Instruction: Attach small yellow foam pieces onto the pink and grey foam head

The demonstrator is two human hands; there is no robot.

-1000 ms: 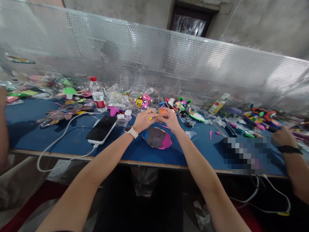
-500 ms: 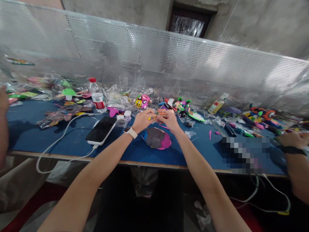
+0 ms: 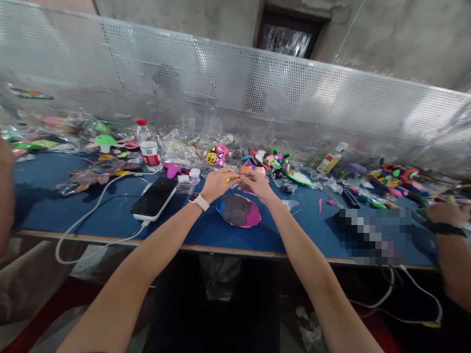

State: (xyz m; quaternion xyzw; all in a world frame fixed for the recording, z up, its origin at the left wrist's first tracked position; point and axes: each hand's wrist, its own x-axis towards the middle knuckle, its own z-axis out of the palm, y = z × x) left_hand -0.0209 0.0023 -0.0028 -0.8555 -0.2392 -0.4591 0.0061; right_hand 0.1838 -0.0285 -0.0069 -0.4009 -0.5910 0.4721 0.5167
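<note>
My left hand [image 3: 221,182], with a watch on its wrist, is closed, and a small yellow piece [image 3: 227,180] that looks like modelling clay shows at its fingers. The fingertips of my right hand [image 3: 257,183] are pinched together and meet those of the left. Whatever lies between the right fingertips is too small to make out. Just below both hands, a flat rounded clay piece [image 3: 235,210] in dark grey, with magenta and blue edges, lies on the blue table [image 3: 206,235]. Something orange [image 3: 247,168] shows just behind my right fingers.
A phone on a white power bank [image 3: 154,198] lies at left with its cable. Behind stand a red-capped bottle [image 3: 149,147] and a pink and yellow clay face [image 3: 217,155]. Clear wrappers line the perforated metal screen [image 3: 228,88]. Other people's hands show at both sides.
My fingertips have shifted slightly against each other, and less orange shows between them. The clay piece on the table has stayed put. The person's hand at right has moved a little.
</note>
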